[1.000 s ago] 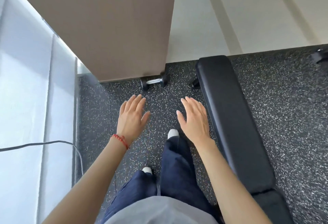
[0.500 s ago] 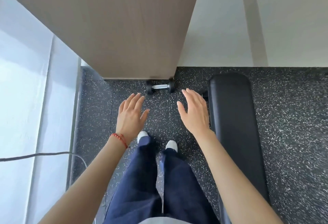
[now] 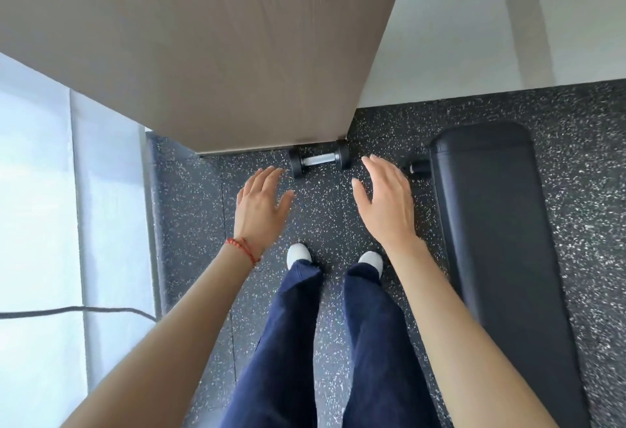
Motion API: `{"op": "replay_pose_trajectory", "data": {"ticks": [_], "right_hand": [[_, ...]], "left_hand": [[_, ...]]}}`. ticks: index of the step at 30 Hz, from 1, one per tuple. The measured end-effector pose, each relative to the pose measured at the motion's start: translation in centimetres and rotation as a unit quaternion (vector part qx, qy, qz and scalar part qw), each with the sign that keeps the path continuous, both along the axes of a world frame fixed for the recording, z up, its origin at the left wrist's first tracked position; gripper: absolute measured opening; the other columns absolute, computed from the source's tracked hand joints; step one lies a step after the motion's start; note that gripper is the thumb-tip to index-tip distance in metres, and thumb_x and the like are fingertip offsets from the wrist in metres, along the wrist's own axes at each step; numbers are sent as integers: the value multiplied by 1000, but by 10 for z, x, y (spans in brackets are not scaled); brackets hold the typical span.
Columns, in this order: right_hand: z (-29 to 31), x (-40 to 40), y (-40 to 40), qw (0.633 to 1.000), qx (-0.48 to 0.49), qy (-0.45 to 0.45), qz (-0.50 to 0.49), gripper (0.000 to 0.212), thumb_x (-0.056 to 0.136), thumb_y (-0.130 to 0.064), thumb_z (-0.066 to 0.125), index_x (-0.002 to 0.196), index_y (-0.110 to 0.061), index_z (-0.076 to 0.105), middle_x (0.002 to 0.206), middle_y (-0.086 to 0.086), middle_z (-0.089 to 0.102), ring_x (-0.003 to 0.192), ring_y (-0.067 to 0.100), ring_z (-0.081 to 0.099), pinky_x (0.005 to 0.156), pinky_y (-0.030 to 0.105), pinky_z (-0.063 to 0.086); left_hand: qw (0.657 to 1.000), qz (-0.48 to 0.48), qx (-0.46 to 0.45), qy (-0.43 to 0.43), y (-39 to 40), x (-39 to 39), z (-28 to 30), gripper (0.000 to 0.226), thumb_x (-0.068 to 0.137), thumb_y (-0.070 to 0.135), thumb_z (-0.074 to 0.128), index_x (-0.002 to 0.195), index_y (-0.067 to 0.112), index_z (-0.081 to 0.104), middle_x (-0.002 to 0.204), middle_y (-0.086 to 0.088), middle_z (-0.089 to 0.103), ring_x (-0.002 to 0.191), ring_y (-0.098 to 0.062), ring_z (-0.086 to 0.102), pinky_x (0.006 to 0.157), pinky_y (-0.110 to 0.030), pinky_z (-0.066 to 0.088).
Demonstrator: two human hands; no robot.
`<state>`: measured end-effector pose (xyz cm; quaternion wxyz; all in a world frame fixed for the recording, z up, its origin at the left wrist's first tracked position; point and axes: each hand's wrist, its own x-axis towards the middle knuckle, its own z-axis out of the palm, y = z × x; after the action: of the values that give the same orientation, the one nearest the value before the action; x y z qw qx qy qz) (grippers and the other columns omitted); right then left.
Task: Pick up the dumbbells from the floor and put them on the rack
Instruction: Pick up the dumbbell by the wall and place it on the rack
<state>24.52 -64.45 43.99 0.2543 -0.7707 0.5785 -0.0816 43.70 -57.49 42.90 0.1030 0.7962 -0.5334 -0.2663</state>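
where the speckled black rubber floor (image 3: 338, 211) meets the foot of a tall wood-grain panel (image 3: 210, 55), a single small dumbbell (image 3: 319, 158) lies on its side, black heads and a shiny chrome handle, tucked against the panel's bottom corner. to its right a black padded bench (image 3: 501, 241) runs lengthwise, well clear of the weight. a person stands in navy trousers (image 3: 325, 343) and white shoes, both bare arms held out. the right hand (image 3: 386, 204) hangs palm down, fingers spread loose and empty, tips near the dumbbell's right head without touching. the left hand (image 3: 259, 205), red string bracelet (image 3: 244, 248) at the wrist, is equally flat and unclenched, holding nothing, fingertips close by the left head. no rack shows.
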Motion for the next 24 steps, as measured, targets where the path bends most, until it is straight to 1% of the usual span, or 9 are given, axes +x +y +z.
{"op": "replay_pose_trajectory", "data": {"ticks": [6, 11, 14, 16, 18, 20, 24], "right_hand": [[-53, 6, -18, 1000, 21, -15, 5, 45, 94, -28, 45, 133, -6, 43, 138, 15, 48, 129, 28, 41, 111, 40, 28], [-108, 6, -27, 998, 38, -47, -11, 43, 94, -27, 45, 131, -5, 45, 135, 15, 51, 128, 28, 43, 109, 41, 32], [-149, 9, -36, 996, 53, -66, -25, 42, 94, -27, 46, 130, -5, 46, 134, 14, 52, 127, 27, 44, 108, 38, 33], [-178, 12, -43, 995, 57, -80, -35, 42, 94, -26, 46, 130, -4, 46, 133, 14, 52, 126, 26, 45, 107, 37, 33], [-208, 16, -50, 992, 63, -95, -46, 43, 94, -27, 46, 131, -5, 46, 134, 14, 52, 126, 25, 45, 107, 37, 33], [-239, 20, -56, 991, 67, -102, -52, 43, 94, -28, 46, 131, -6, 45, 134, 13, 53, 126, 25, 44, 107, 36, 33], [-298, 27, -63, 989, 76, -107, -62, 44, 94, -30, 46, 133, -9, 44, 135, 10, 52, 127, 22, 43, 105, 29, 29]], "left_hand": [[995, 85, 1, 52, -22, -13, -49, 49, 92, 29, 49, 134, 6, 42, 140, -12, 46, 131, -28, 38, 111, -41, 30], [988, 131, 7, 77, -34, -32, -102, 48, 93, 28, 49, 134, 5, 43, 138, -14, 48, 130, -29, 39, 109, -38, 29], [982, 168, 7, 91, -45, -41, -140, 46, 93, 26, 49, 134, 5, 43, 138, -14, 48, 130, -29, 40, 108, -37, 29], [976, 191, 11, 103, -52, -47, -167, 45, 93, 25, 49, 134, 6, 44, 137, -13, 49, 124, -31, 46, 106, -37, 32], [968, 218, 11, 121, -59, -51, -193, 45, 93, 27, 50, 133, 9, 44, 136, -12, 51, 113, -38, 54, 102, -41, 38], [962, 241, 9, 131, -67, -53, -220, 46, 92, 29, 50, 134, 10, 44, 135, -11, 52, 108, -42, 56, 99, -44, 41], [951, 268, -18, 152, -77, -58, -270, 45, 92, 29, 51, 133, 10, 46, 136, -9, 52, 116, -35, 54, 104, -39, 38]]}}
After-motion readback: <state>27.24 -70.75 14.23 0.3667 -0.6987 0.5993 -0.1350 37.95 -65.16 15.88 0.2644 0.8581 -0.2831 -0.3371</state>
